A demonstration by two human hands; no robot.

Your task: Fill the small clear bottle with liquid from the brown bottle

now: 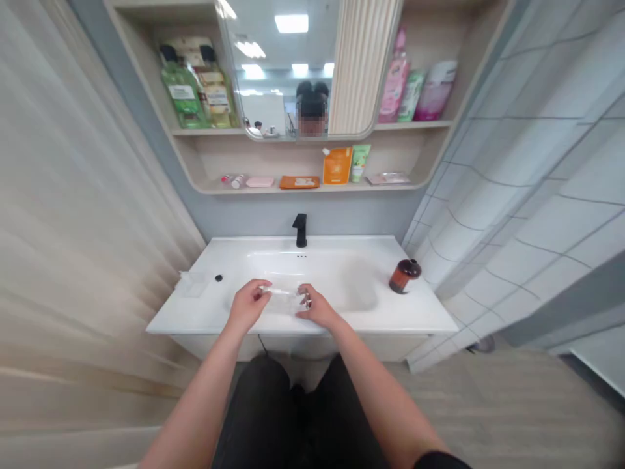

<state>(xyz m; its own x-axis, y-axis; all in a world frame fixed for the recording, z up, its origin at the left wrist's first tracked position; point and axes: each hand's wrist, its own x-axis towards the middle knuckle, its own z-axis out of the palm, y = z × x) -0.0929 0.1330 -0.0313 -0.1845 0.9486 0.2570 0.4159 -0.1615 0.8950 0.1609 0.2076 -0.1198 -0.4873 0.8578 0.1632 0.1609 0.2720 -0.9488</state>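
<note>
Both hands on one item. The clear plastic piece (pixel 282 299) sits at 6 o'clock of the sink (pixel 390 314), low over the front edge of the basin, lying crosswise.

- left hand (pixel 249 303): fingers curled, thumb and fingertips pinching the piece's 9 o'clock end.
- right hand (pixel 317 306): fingers bent down over the 3 o'clock end, closed on it from above. Can't tell if the thumb is underneath.
- An end-to-end grip like this probably keeps a thin, floppy thing flat and stops it folding. Held over the basin, any drips would land inside, not on the rim. The piece is see-through and blurred, so its exact shape is unclear.

Around it:
- black tap (pixel 299 230) at 12 o'clock, well apart from the hands, no water visible.
- brown jar (pixel 404 275) at 3 o'clock on the rim, tipped on its side, out of the way of both arms.
- small clear tray (pixel 193 283) at 9 o'clock on the rim, with a black knob (pixel 219 278) just beside it.
- mirror (pixel 288 65) above, with green bottles (pixel 185 91) at its 9 o'clock and pink bottles (pixel 395 81) at its 3 o'clock. An orange pouch (pixel 336 165) stands on the shelf below. All of it is stored up off the wet surface.
</note>
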